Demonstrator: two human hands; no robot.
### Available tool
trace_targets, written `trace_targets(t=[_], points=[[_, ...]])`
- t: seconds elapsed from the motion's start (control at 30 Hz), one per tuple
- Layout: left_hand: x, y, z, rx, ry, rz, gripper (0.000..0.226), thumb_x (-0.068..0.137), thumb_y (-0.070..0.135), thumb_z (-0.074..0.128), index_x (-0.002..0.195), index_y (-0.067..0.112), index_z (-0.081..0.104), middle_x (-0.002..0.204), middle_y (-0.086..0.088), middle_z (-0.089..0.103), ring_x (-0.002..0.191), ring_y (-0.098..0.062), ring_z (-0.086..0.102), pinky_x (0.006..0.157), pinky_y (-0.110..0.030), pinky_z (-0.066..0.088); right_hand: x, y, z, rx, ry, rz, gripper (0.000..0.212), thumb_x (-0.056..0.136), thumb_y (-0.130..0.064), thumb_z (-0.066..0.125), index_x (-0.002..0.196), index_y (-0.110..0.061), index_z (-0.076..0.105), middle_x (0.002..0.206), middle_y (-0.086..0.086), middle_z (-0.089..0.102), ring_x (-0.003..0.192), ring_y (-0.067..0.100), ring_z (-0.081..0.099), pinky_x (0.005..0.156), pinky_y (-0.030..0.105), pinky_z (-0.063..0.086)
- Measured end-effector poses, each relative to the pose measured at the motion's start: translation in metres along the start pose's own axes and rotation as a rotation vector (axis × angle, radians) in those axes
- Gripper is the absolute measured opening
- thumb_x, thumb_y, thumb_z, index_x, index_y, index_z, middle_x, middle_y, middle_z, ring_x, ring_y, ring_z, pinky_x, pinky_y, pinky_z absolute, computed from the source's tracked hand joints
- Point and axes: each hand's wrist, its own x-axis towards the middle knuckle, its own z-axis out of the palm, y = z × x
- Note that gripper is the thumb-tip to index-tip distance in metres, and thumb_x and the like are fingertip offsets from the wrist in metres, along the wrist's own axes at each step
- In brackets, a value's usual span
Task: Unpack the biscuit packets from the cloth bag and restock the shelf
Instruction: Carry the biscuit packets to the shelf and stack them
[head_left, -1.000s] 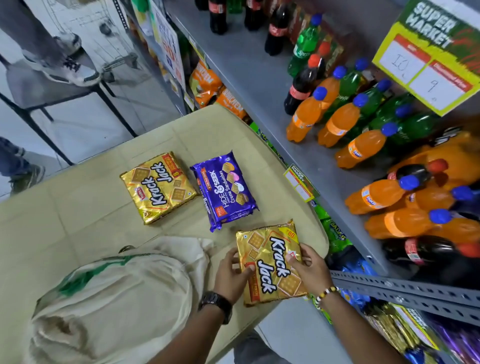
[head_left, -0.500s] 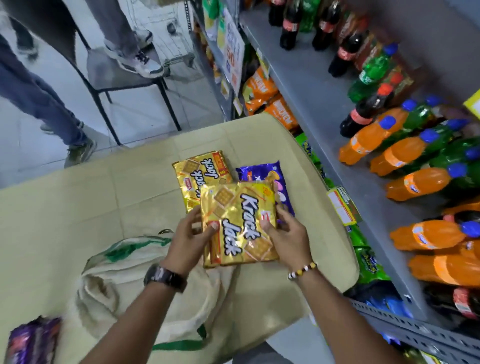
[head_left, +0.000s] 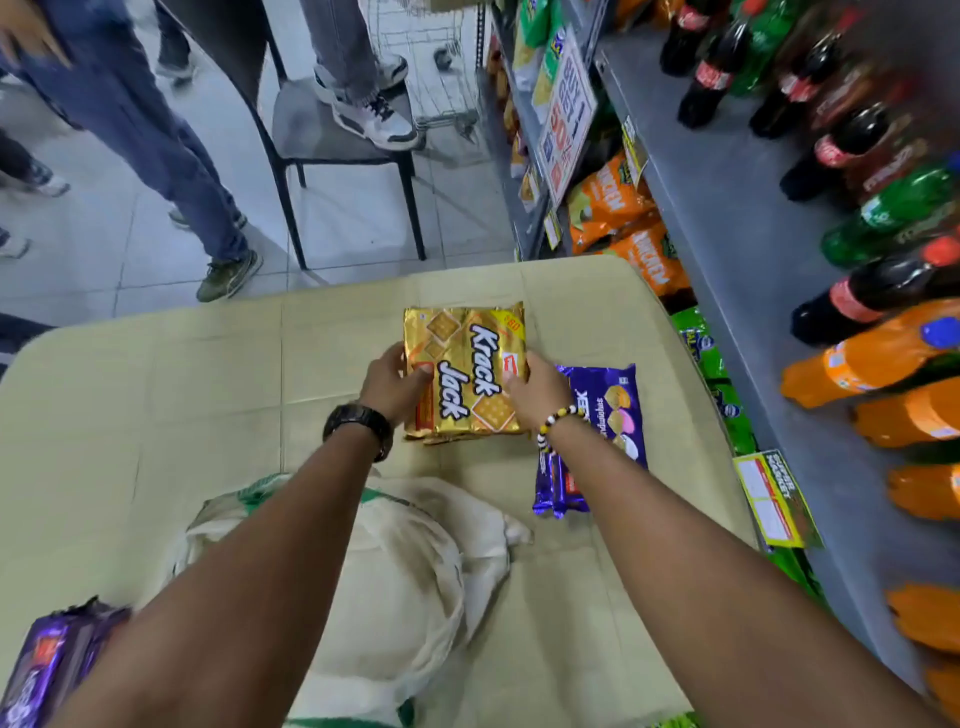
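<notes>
A gold Krack Jack packet (head_left: 467, 364) lies stacked on another gold packet, whose edge shows beneath it, on the beige table (head_left: 156, 415). My left hand (head_left: 392, 384) grips its left side and my right hand (head_left: 535, 392) grips its right side. A purple Hide & Seek packet (head_left: 602, 431) lies just right of my right wrist. The cream cloth bag (head_left: 410, 582) with green print sits slumped between my forearms. Another purple packet (head_left: 47, 665) shows at the bottom left corner.
A grey shelf (head_left: 737, 249) on the right holds orange, green and cola bottles (head_left: 872, 358). Orange snack bags (head_left: 618, 208) fill a lower shelf. A black chair (head_left: 322, 130) and standing people's legs (head_left: 156, 135) are beyond the table's far edge.
Both hands carried the gold packet from the table's near right edge to the far middle and set it on top of the other Krack Jack packet. The view shifted.
</notes>
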Motion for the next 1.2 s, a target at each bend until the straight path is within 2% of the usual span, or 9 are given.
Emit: trace_targets(t=[0.13, 0.3, 0.43, 0.5, 0.6, 0.77, 0.87, 0.97, 1.2], points=[[0.007, -0.011, 0.007, 0.143, 0.051, -0.019, 0.043, 0.093, 0.026, 0.062, 0.134, 0.015, 0.057, 0.127, -0.012, 0.065, 0.11, -0.031, 0.062, 0.087, -0.033, 0.047, 0.006, 0.003, 0.004, -0.094, -0.056, -0.021, 0.024, 0.096, -0.027, 0.055, 0.113, -0.01, 0.059, 0.11, 0.015, 0.068, 0.102, 0.034, 0.063, 0.085, 0.039, 0.053], [-0.009, 0.004, 0.011, 0.298, 0.136, -0.1, 0.054, 0.093, 0.035, 0.06, 0.142, 0.014, 0.048, 0.134, -0.02, 0.056, 0.118, -0.04, 0.057, 0.1, -0.047, 0.048, 0.001, 0.001, -0.012, -0.047, -0.067, -0.079, 0.027, 0.089, -0.02, 0.064, 0.115, -0.014, 0.064, 0.114, 0.009, 0.07, 0.105, 0.03, 0.065, 0.089, 0.039, 0.054], [-0.065, 0.024, 0.03, 0.39, 0.253, 0.121, 0.051, 0.09, 0.034, 0.064, 0.137, 0.016, 0.053, 0.13, -0.019, 0.056, 0.119, -0.04, 0.052, 0.1, -0.047, 0.043, -0.025, 0.025, -0.044, 0.117, 0.133, -0.116, 0.037, 0.086, -0.017, 0.067, 0.122, -0.014, 0.065, 0.121, 0.005, 0.069, 0.11, 0.021, 0.064, 0.093, 0.032, 0.051], [-0.094, 0.022, 0.049, 0.271, 0.167, 0.268, 0.039, 0.093, 0.024, 0.063, 0.13, 0.013, 0.06, 0.127, -0.014, 0.061, 0.116, -0.032, 0.057, 0.098, -0.042, 0.048, -0.04, 0.051, -0.059, 0.152, 0.237, -0.13, 0.035, 0.086, -0.018, 0.068, 0.12, -0.016, 0.066, 0.119, 0.002, 0.068, 0.11, 0.02, 0.063, 0.096, 0.034, 0.05], [-0.121, 0.01, 0.084, 0.149, -0.073, 0.247, 0.032, 0.098, 0.018, 0.058, 0.129, 0.013, 0.06, 0.124, -0.007, 0.063, 0.111, -0.023, 0.06, 0.098, -0.044, 0.051, -0.058, 0.094, -0.076, 0.127, 0.385, -0.116, 0.036, 0.082, -0.019, 0.07, 0.118, -0.019, 0.065, 0.113, 0.0, 0.066, 0.105, 0.019, 0.062, 0.089, 0.023, 0.043], [-0.126, 0.001, 0.131, 0.086, -0.28, 0.048, 0.049, 0.095, 0.038, 0.062, 0.138, 0.021, 0.049, 0.126, 0.009, 0.051, 0.114, -0.01, 0.053, 0.094, -0.03, 0.043, -0.069, 0.143, -0.081, 0.173, 0.287, -0.018, 0.056, 0.081, -0.034, 0.072, 0.133, -0.031, 0.052, 0.12, -0.014, 0.051, 0.116, 0.005, 0.05, 0.092, 0.012, 0.037], [-0.121, 0.0, 0.148, 0.071, -0.3, -0.066, 0.05, 0.092, 0.045, 0.064, 0.133, 0.02, 0.051, 0.12, 0.007, 0.059, 0.104, -0.013, 0.062, 0.088, -0.032, 0.051, -0.066, 0.157, -0.075, 0.234, 0.147, 0.136, 0.067, 0.082, -0.045, 0.072, 0.141, -0.027, 0.044, 0.134, -0.006, 0.05, 0.125, 0.012, 0.05, 0.104, 0.034, 0.045], [-0.12, 0.001, 0.164, -0.108, -0.356, -0.148, 0.028, 0.094, 0.035, 0.065, 0.118, 0.026, 0.054, 0.121, -0.004, 0.069, 0.1, -0.021, 0.071, 0.092, -0.049, 0.056, -0.063, 0.161, -0.067, 0.29, 0.076, 0.147, 0.041, 0.086, -0.054, 0.063, 0.122, -0.035, 0.056, 0.12, -0.015, 0.064, 0.11, 0.01, 0.063, 0.096, 0.038, 0.052], [-0.119, -0.006, 0.179, -0.11, -0.353, -0.165, 0.036, 0.095, 0.041, 0.06, 0.127, 0.023, 0.059, 0.119, -0.001, 0.072, 0.102, -0.021, 0.071, 0.095, -0.047, 0.055, -0.071, 0.153, -0.054, 0.447, 0.023, 0.135, 0.021, 0.091, -0.055, 0.053, 0.111, -0.062, 0.051, 0.107, -0.026, 0.069, 0.097, -0.001, 0.067, 0.086, 0.029, 0.055]])
